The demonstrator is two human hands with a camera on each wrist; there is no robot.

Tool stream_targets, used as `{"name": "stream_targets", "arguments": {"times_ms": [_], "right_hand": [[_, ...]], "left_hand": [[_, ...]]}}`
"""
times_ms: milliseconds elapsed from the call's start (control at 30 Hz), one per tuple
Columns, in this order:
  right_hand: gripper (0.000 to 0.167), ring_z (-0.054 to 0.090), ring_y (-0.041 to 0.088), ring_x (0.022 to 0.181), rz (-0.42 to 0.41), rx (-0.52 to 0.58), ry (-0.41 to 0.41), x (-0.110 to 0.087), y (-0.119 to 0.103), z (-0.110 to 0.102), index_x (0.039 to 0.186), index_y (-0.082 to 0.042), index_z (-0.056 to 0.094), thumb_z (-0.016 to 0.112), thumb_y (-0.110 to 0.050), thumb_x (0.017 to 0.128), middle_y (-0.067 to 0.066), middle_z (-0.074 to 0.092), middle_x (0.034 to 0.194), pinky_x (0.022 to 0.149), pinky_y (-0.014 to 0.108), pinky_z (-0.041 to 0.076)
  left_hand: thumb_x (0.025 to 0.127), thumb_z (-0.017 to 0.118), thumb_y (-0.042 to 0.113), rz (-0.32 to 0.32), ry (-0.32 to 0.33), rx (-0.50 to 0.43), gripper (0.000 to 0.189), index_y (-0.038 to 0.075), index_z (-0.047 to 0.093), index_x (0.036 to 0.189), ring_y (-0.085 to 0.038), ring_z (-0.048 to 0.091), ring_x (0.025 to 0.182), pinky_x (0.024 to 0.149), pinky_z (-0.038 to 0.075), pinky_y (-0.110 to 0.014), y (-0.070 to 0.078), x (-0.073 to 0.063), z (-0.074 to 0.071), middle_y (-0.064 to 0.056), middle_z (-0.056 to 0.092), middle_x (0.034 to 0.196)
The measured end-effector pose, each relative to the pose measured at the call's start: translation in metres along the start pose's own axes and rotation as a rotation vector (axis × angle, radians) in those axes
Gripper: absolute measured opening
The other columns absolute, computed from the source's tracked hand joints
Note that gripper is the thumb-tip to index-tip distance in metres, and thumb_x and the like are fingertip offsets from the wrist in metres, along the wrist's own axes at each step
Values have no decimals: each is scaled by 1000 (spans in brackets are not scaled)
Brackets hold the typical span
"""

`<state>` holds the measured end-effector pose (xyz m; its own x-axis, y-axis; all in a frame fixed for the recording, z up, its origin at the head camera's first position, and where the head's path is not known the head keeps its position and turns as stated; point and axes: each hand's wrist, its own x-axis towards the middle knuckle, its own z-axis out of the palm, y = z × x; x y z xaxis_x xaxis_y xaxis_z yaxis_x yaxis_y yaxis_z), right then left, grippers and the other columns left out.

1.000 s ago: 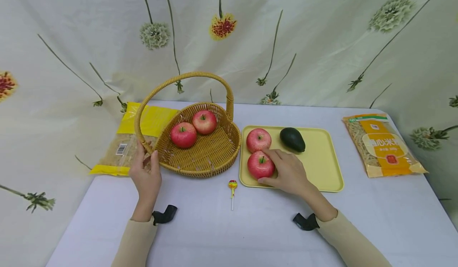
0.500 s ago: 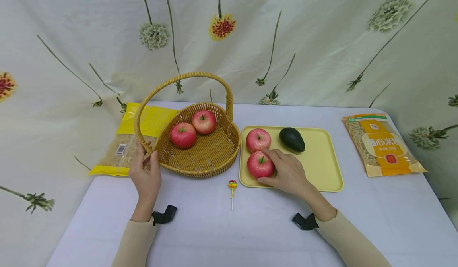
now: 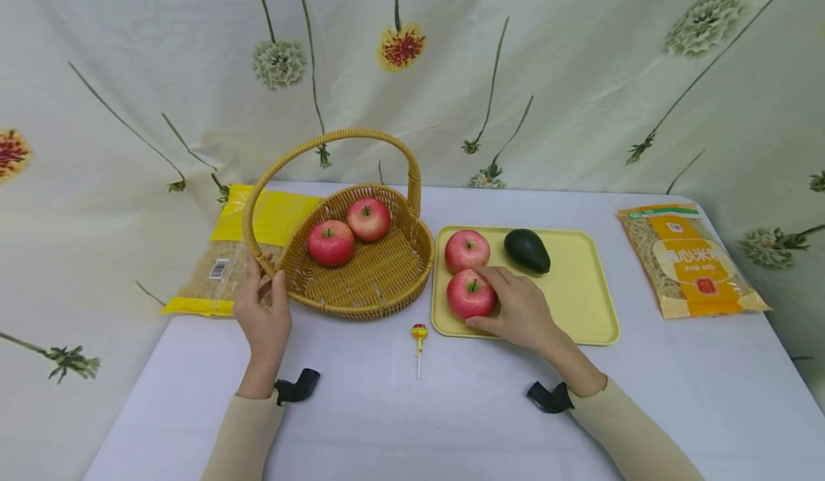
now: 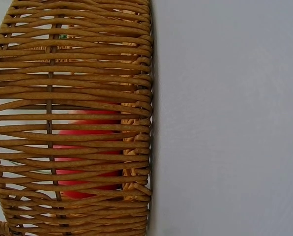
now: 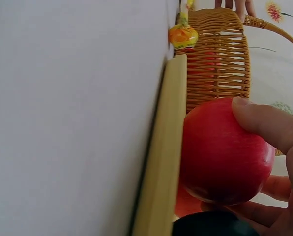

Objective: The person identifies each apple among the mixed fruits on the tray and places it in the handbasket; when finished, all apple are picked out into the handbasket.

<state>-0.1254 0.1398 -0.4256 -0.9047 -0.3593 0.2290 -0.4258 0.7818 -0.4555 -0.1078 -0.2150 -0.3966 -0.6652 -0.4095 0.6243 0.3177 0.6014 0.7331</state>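
The right hand (image 3: 523,311) clasps the nearer apple (image 3: 470,294) at the left end of the yellow tray (image 3: 576,295); the left hand (image 3: 263,318) grips the handle (image 3: 248,212) of the wicker basket (image 3: 361,288). On the orange packet (image 3: 696,263), 心米 can be read, other characters unclear; the yellow packet (image 3: 201,278) bears a barcode (image 3: 219,268).

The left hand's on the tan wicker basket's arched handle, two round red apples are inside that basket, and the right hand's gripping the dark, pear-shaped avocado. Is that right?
One slip: the right hand grips a round red apple, not the dark, pear-shaped avocado, which lies farther back on the pale yellow rectangular tray. The head view shows it. The rest stands.
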Motion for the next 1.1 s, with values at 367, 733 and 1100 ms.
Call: {"name": "stream_targets", "arguments": {"times_ms": [367,733,1100], "right_hand": [[83,56,25,116,-39,317,64,10,-11,-27,140,-9,49,89,-26,69,10,56,131,84,42,60],[82,53,23,119,-40,546,134,45,-45,-25,143,-12,47,87,-16,72,9,52,135,85,42,59],[79,51,23,123,-92,525,26,83,-79,4,142,-12,47,86,-19,73,8,54,136,99,43,52]], "left_hand": [[90,58,-12,-5,-2,-9,56,-7,40,143,-42,60,108,85,45,-2,1,0,0,-27,65,122],[90,58,-12,4,-3,-11,55,-9,40,142,-34,63,110,85,45,-1,0,1,-1,-28,65,121],[90,57,-13,4,-7,-15,57,-8,39,143,-45,60,108,85,45,-2,-2,1,0,-28,64,121]]}}
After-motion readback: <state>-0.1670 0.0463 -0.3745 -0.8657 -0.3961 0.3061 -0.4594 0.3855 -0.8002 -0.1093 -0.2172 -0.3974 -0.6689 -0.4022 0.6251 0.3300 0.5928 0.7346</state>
